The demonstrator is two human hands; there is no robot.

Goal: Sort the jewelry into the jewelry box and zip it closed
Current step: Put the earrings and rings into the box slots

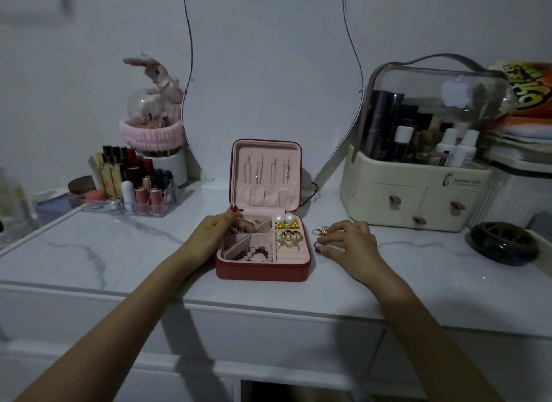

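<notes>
A red jewelry box (263,271) with a pink lining stands open on the marble tabletop, its lid (266,174) upright with thin chains hanging inside. Pearl and gold earrings (287,229) fill the right compartments, and a beaded bracelet (257,253) lies at the front left. My left hand (222,231) reaches into the back-left compartment, fingers on small jewelry there. My right hand (348,241) rests on the table just right of the box, fingertips pinching small rings (320,231) lying there.
A clear lipstick organizer (131,189) stands at the back left beside a pink bunny dome (152,114). A cream cosmetics case (418,168) with drawers sits at the back right. A dark round dish (503,243) lies far right. A mirror (268,72) rises behind the box.
</notes>
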